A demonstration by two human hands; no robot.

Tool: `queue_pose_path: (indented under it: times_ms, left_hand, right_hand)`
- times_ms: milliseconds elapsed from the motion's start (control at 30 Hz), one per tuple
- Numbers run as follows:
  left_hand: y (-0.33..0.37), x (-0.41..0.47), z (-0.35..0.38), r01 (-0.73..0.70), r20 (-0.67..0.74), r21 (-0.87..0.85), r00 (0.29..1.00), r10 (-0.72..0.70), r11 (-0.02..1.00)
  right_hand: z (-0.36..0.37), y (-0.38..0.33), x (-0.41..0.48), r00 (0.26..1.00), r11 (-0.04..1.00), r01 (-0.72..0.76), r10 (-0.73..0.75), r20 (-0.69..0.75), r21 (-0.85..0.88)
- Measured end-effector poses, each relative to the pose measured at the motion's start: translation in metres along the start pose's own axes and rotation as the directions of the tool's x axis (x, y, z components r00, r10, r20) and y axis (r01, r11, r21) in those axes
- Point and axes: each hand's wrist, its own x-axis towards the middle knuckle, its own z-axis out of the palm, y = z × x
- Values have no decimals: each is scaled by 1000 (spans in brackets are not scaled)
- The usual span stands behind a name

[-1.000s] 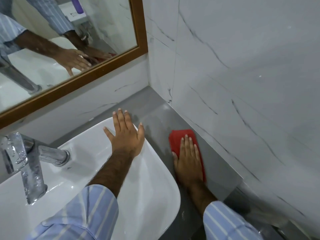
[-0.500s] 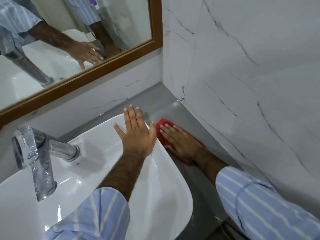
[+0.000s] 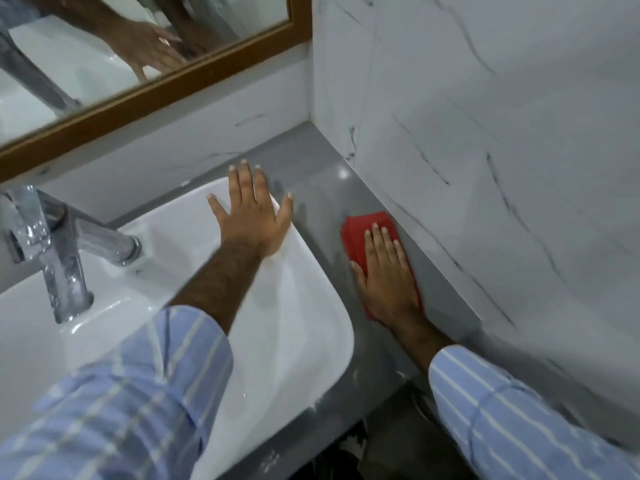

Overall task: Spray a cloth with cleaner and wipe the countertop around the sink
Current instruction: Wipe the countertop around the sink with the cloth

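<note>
A red cloth (image 3: 360,230) lies flat on the grey countertop (image 3: 311,161), in the strip between the white sink (image 3: 304,327) and the marble side wall. My right hand (image 3: 386,275) presses palm-down on the cloth, fingers together and pointing away from me. My left hand (image 3: 252,213) rests flat with spread fingers on the sink's far right rim, holding nothing. Most of the cloth is hidden under my right hand. No spray bottle is in view.
A chrome tap (image 3: 52,251) stands at the sink's left. A wood-framed mirror (image 3: 156,84) hangs on the back wall. The white marble wall (image 3: 485,168) borders the counter on the right. The counter's front edge drops to dark floor (image 3: 388,441).
My right hand slid the cloth from the sink's far corner back toward me along the side wall. My left hand stayed on the sink rim. The camera shifted slightly.
</note>
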Motion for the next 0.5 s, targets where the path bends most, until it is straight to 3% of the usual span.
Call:
queue_pose_path:
  times_ms: [167, 300, 500]
  left_hand:
    - [4, -3, -2, 28, 14, 0, 1000, -28, 1000]
    - [5, -9, -11, 9, 56, 29, 998, -11, 1000]
    - [6, -79, -3, -35, 112, -144, 992, 52, 989]
  right_hand:
    - [1, -13, -125, 995, 998, 63, -61, 74, -21]
    - [-1, 17, -111, 973, 975, 219, -216, 86, -34]
    - [4, 11, -71, 997, 995, -71, 71, -2, -64]
